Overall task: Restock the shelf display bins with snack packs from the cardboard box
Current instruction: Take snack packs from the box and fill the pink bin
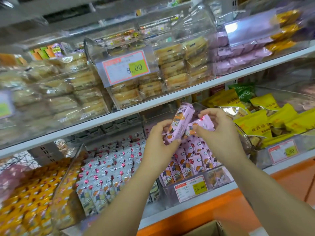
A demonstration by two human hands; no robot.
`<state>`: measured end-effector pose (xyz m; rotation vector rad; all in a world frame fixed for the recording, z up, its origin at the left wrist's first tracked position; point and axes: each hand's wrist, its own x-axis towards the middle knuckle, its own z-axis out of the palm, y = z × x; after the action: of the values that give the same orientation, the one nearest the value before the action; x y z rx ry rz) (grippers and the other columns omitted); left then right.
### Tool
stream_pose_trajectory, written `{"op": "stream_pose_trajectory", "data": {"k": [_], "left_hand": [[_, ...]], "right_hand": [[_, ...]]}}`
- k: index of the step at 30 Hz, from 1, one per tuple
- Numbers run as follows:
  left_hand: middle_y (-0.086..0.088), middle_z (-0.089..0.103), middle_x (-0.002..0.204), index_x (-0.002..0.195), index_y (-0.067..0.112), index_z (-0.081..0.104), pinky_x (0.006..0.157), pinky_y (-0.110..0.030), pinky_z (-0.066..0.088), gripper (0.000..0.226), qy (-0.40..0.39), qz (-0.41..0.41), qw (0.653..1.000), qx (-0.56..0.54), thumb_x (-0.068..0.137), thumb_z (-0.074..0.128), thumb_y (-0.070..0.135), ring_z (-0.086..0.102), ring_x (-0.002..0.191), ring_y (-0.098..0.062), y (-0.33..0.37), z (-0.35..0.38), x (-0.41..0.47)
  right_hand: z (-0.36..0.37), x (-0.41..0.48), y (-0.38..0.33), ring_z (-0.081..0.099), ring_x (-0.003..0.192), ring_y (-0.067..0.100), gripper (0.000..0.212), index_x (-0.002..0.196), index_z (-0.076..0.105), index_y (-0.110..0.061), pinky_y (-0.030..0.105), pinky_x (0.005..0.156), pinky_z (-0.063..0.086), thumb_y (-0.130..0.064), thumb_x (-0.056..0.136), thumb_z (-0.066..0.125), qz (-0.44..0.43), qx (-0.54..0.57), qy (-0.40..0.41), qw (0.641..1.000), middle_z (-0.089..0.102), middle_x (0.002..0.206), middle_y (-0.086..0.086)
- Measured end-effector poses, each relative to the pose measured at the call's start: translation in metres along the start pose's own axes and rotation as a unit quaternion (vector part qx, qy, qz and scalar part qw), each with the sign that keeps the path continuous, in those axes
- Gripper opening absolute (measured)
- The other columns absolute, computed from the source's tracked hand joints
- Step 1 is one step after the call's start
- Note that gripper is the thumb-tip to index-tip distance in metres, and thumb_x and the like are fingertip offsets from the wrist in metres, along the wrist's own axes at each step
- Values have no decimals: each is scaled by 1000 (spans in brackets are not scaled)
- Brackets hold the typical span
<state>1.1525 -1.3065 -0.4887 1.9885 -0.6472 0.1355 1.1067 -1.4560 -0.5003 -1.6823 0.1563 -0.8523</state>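
The left hand (160,140) curls its fingers round a pink snack pack (180,124) that stands tilted on end. The right hand (221,128) pinches a second pink pack (205,124) just beside it. Under the fingers sits a clear bin (223,174) of the same packs, and above them a white shelf board (153,106). A cardboard box (210,228) lies well below both wrists.

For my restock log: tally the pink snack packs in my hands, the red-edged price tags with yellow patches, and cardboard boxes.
Pink snack packs: 2, left hand one, right hand one.
Red-edged price tags with yellow patches: 3.
Brown cardboard box: 1.
Total: 6.
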Motion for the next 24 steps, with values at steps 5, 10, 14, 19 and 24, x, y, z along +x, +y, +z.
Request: {"op": "stream_pose_trajectory", "data": {"k": [5,10,14,19,24], "left_hand": [[16,57,120,107,42,56,80,-27,53,26,47,-27,998,-33,90,64,25,65,91,-12,3,-32,-29],[0,59,121,101,32,58,66,-18,54,15,30,-68,996,-57,91,62,22,70,77,-8,5,-53,-42],[-2,59,121,93,35,58,85,-44,55,13,-18,-73,997,10,84,68,34,69,73,-8,3,-59,-44],[4,68,92,87,31,57,62,-24,49,13,-4,-56,995,83,86,62,43,66,65,-15,7,-61,-40],[19,57,93,89,30,54,64,-14,36,7,-68,37,964,256,92,59,34,53,83,2,14,-62,-35]], "right_hand": [[-16,-13,-17,56,88,-14,41,98,50,-35,11,71,48,-7,79,73,-31,41,-14,999,56,99,-22],[-17,-24,-19,60,84,-11,37,96,53,-31,14,75,51,-3,81,71,7,41,-134,990,61,100,-16],[-7,-31,-10,58,97,0,34,98,55,-34,12,84,44,-8,84,70,17,-37,-195,980,57,103,-16],[-3,-30,-6,61,90,14,32,100,51,-39,26,80,48,-14,88,67,-18,-205,-274,939,56,105,-2],[-2,-29,7,62,94,21,28,101,48,-36,39,83,53,-15,90,63,-26,-318,-330,888,62,113,4]]}}
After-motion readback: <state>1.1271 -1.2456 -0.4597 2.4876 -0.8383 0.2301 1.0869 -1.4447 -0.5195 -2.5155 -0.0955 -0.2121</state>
